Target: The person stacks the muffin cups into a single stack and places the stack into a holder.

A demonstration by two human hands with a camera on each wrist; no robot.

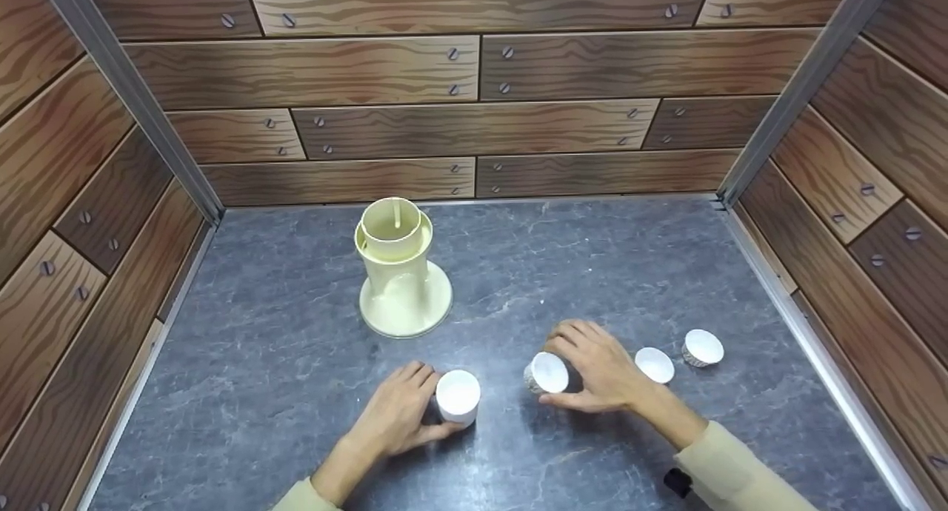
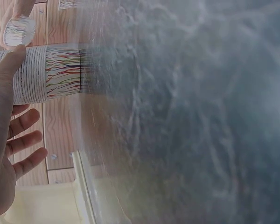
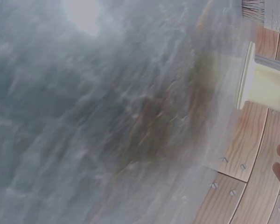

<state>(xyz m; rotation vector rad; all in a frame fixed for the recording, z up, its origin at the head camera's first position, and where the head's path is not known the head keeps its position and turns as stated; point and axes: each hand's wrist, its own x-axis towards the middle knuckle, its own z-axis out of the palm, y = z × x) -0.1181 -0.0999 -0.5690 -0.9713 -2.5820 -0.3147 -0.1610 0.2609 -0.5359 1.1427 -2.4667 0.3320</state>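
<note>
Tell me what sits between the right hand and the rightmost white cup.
In the head view, another white cup sits between the right hand and the rightmost cup.

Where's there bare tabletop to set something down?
Toward the back: between the cream stand and the right wall, and between stand and left wall. The front middle is crowded: left hand holding a cup stack, right hand a cup, two more cups beside its wrist.

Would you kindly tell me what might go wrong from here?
The right hand might crush the cup it holds between thumb and fingers. The left hand might tip the upright stack if it pushes sideways. If drawn back, the right hand could knock the nearer loose cup, close beside it.
</note>
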